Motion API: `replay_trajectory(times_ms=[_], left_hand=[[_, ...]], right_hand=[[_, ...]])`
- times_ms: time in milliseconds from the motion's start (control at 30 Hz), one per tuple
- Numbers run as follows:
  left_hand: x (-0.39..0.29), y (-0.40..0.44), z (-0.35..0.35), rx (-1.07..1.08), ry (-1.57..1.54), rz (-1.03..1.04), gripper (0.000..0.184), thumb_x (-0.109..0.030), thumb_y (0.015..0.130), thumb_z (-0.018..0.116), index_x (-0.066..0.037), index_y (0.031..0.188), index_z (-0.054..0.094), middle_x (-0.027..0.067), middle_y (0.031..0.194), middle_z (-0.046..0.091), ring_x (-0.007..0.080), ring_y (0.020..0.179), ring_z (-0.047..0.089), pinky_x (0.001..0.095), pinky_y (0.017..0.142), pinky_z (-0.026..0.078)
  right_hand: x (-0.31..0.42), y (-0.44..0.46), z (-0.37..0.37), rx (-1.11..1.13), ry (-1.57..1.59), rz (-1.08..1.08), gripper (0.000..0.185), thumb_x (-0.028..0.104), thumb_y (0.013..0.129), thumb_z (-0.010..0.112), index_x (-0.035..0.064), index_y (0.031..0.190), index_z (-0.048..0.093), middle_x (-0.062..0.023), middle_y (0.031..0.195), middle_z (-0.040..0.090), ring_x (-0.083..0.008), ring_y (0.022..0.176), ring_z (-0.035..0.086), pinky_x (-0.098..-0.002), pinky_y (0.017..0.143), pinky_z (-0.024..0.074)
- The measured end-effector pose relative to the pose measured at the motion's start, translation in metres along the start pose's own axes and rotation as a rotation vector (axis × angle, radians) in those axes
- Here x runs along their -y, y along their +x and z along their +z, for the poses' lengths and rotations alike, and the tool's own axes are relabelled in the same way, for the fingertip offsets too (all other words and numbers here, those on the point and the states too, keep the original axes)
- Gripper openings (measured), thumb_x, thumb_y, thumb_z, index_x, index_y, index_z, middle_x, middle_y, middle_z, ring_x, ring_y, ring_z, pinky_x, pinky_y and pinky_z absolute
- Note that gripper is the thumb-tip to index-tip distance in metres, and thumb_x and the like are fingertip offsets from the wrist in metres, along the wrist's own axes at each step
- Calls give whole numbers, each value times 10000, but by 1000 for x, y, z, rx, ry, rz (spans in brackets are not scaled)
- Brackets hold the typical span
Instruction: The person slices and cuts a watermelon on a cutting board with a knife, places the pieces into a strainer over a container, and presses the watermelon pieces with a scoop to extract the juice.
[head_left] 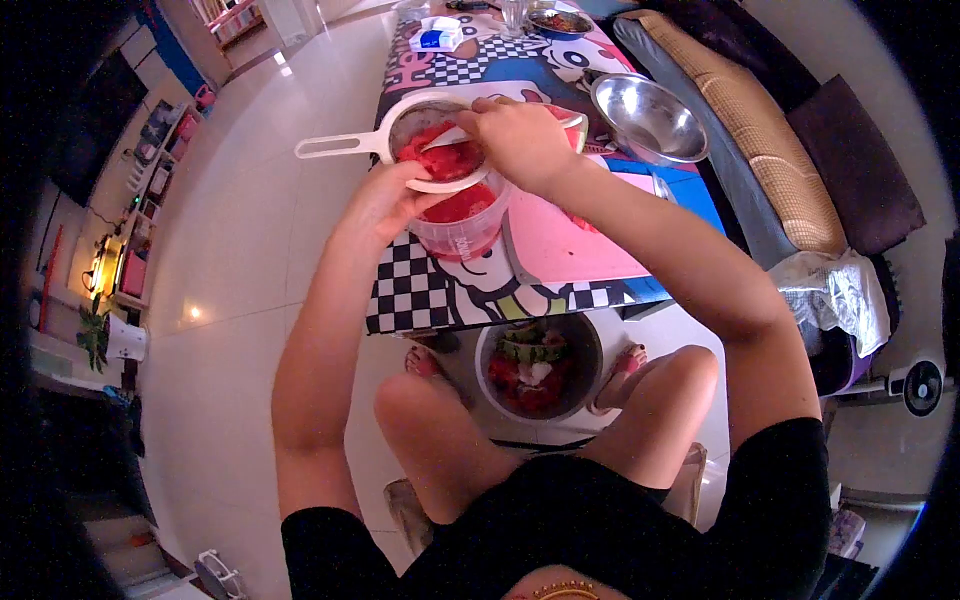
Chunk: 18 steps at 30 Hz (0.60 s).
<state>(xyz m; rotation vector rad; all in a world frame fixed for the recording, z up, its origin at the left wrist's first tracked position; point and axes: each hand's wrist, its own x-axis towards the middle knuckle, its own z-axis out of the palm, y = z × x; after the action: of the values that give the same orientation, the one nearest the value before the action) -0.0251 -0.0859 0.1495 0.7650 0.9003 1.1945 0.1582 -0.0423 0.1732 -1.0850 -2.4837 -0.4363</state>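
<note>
A white-rimmed strainer with red pulp in it is tilted over a clear plastic container that holds red liquid. My left hand grips the strainer's rim from the left and below. Above the pulp, my right hand is closed on a white utensil whose lower end touches the pulp. Just right of the container lies a pink cutting board with small red bits on it. Partly behind my right hand is a piece of watermelon.
An empty metal bowl stands right of my hands on the patterned table. Farther back are a white and blue packet and another metal bowl. A bin with rinds and red scraps stands on the floor between my feet.
</note>
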Motion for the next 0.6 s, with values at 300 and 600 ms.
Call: replay_trajectory(times_ms=[300,600], left_hand=[[-2,5,-12,-10,-26,-99,404,36,788,521,96,1180,442,212,1209,517,318,1080,571,399,929,525],[8,1,-3,140,-320,1,528,84,751,463,85,1268,358,231,1231,484,364,1159,511,503,1006,446]], right_hand=[[-13,6,-26,7,356,162,170,195,795,657,93,930,643,-99,948,613,-315,848,627,-399,720,507],[7,-8,-37,-64,46,4,177,168,774,644,79,921,603,-94,901,600,-307,816,637,-399,672,523]])
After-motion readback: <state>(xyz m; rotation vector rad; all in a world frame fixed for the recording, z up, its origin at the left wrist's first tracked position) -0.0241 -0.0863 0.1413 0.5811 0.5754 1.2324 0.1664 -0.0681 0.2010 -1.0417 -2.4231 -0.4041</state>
